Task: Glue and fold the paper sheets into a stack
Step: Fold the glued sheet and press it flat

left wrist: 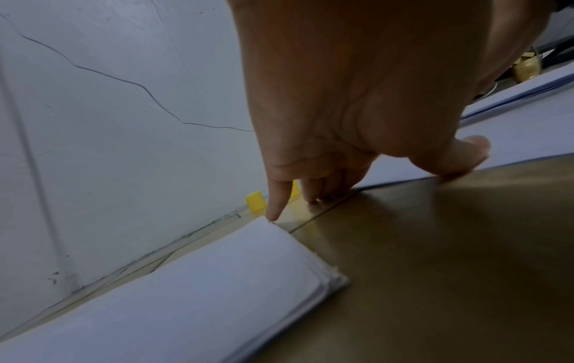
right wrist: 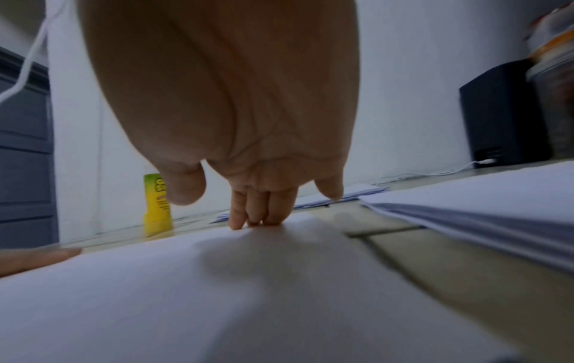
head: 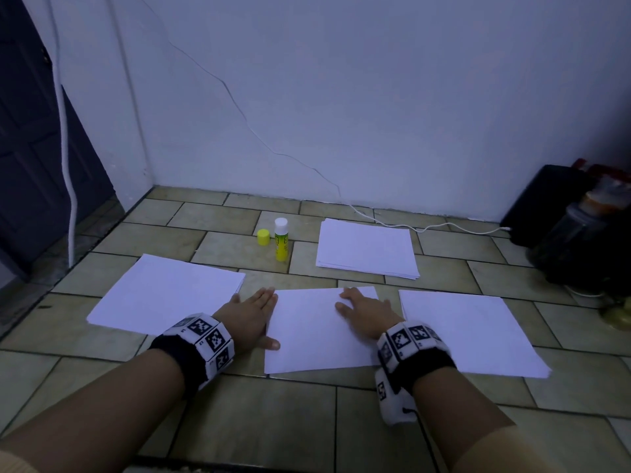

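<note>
While the folded paper sheet (head: 321,331) is lying flat on the tiled floor (head: 273,425) between the two forearms, the left hand (head: 251,315) is resting with straight, spread fingers along its left edge, thumb on the paper, and the right hand (head: 367,310) is pressing down flat-fingered near its far right corner. Paper stacks are lying to the left (head: 167,295), right (head: 467,331) and far right (head: 367,249), and an uncapped yellow glue stick (head: 281,240) is standing upright beside its yellow cap (head: 263,237) beyond the sheet.
</note>
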Tool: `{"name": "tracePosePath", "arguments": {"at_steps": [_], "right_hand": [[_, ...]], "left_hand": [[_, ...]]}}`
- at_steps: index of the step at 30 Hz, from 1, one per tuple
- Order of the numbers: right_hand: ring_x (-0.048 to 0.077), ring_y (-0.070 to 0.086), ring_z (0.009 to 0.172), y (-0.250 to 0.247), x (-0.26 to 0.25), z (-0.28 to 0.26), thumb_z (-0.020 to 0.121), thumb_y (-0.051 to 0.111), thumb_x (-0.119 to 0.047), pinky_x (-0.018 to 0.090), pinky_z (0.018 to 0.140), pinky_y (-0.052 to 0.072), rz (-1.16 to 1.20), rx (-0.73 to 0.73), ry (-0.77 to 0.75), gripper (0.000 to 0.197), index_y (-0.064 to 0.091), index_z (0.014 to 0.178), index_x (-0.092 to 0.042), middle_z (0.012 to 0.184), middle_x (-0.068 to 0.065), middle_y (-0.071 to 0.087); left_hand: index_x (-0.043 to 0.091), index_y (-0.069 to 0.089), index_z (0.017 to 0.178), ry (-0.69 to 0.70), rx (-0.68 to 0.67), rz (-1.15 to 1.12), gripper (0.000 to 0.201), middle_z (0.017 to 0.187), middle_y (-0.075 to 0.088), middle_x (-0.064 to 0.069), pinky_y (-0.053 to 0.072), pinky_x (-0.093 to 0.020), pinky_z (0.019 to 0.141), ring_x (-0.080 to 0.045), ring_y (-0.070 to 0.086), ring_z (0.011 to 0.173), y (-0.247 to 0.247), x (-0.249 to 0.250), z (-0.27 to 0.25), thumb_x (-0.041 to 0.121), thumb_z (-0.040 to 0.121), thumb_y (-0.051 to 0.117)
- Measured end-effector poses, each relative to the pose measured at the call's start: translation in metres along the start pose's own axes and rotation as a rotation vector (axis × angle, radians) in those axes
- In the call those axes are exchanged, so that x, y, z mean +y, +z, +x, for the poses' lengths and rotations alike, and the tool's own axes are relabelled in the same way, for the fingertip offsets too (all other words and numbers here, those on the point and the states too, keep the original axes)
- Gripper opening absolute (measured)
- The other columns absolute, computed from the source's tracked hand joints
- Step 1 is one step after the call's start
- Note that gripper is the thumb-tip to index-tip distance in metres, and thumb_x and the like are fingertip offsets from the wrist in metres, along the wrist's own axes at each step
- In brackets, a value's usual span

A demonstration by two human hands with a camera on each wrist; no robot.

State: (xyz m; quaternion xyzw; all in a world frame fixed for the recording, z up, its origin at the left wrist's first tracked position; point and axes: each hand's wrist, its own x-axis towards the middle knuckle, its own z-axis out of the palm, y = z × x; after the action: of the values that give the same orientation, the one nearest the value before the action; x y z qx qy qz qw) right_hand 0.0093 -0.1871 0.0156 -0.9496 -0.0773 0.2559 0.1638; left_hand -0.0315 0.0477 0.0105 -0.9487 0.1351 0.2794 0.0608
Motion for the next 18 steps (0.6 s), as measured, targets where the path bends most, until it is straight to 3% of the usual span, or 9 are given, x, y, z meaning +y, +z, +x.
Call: {"name": "tracePosePath", "arguments": {"at_steps": [3, 6, 8, 10, 12, 16, 18], "right_hand": [[0.024, 0.043, 0.133, -0.007, 0.013, 0.000, 0.100, 0.030, -0.049, 0.047, 0.117, 0.007, 0.007, 0.029, 0.076, 0.047, 0.031, 0.140, -0.025, 0.143, 0.001, 0.048], [0.026, 0.046, 0.129, -0.013, 0.017, -0.005, 0.095, 0.047, -0.047, 0.044, 0.116, 0.016, -0.009, 0.040, 0.125, 0.053, 0.030, 0.139, -0.021, 0.135, 0.006, 0.053], [0.026, 0.047, 0.126, -0.015, 0.012, -0.007, 0.089, 0.061, -0.042, 0.038, 0.107, 0.032, -0.060, 0.030, 0.122, 0.065, 0.029, 0.140, -0.016, 0.136, 0.008, 0.050], [0.026, 0.044, 0.127, -0.014, 0.004, -0.006, 0.086, 0.067, -0.037, 0.034, 0.100, 0.039, -0.104, 0.056, 0.103, 0.069, 0.031, 0.139, -0.012, 0.138, 0.010, 0.045], [0.027, 0.035, 0.132, -0.008, -0.003, -0.005, 0.085, 0.068, -0.035, 0.036, 0.102, 0.038, -0.164, 0.106, 0.078, 0.065, 0.036, 0.137, -0.012, 0.141, 0.011, 0.035], [0.030, 0.022, 0.133, 0.005, -0.021, -0.008, 0.090, 0.055, -0.021, 0.038, 0.101, 0.039, -0.232, 0.153, 0.040, 0.048, 0.043, 0.136, -0.022, 0.136, 0.012, 0.030], [0.031, 0.024, 0.131, 0.009, -0.033, -0.009, 0.091, 0.044, -0.013, 0.040, 0.102, 0.037, -0.193, 0.120, 0.027, 0.047, 0.042, 0.137, -0.021, 0.135, 0.013, 0.032]], "left_hand": [[0.008, -0.014, 0.151, 0.002, -0.005, -0.014, 0.100, 0.160, -0.019, -0.006, 0.004, -0.049, 0.120, -0.016, -0.012, 0.148, 0.001, -0.002, -0.001, 0.062, 0.091, 0.043], [0.008, -0.010, 0.152, -0.008, -0.002, -0.008, 0.098, 0.161, -0.014, -0.006, 0.004, -0.048, 0.120, -0.016, -0.010, 0.148, -0.002, -0.001, -0.002, 0.067, 0.090, 0.038], [0.007, 0.011, 0.153, -0.031, 0.040, 0.044, 0.091, 0.161, 0.006, -0.009, 0.009, -0.049, 0.118, -0.018, 0.005, 0.149, -0.013, 0.004, -0.003, 0.070, 0.090, 0.031], [0.006, 0.049, 0.134, -0.072, 0.120, 0.122, 0.081, 0.143, 0.044, -0.012, 0.018, -0.048, 0.114, -0.022, 0.032, 0.137, -0.026, 0.010, -0.001, 0.070, 0.091, 0.025], [0.007, 0.062, 0.115, -0.092, 0.190, 0.203, 0.069, 0.124, 0.057, -0.009, 0.025, -0.044, 0.109, -0.023, 0.044, 0.122, -0.036, 0.018, 0.001, 0.062, 0.096, 0.026], [0.009, 0.050, 0.132, 0.098, 0.311, 0.052, 0.039, 0.143, 0.042, -0.006, 0.036, -0.036, 0.104, -0.023, 0.044, 0.127, -0.031, 0.039, 0.010, 0.027, 0.099, 0.044], [0.008, 0.053, 0.129, 0.116, 0.291, 0.022, 0.035, 0.137, 0.046, -0.008, 0.043, -0.037, 0.097, -0.026, 0.049, 0.121, -0.030, 0.049, 0.010, 0.018, 0.096, 0.049]]}}
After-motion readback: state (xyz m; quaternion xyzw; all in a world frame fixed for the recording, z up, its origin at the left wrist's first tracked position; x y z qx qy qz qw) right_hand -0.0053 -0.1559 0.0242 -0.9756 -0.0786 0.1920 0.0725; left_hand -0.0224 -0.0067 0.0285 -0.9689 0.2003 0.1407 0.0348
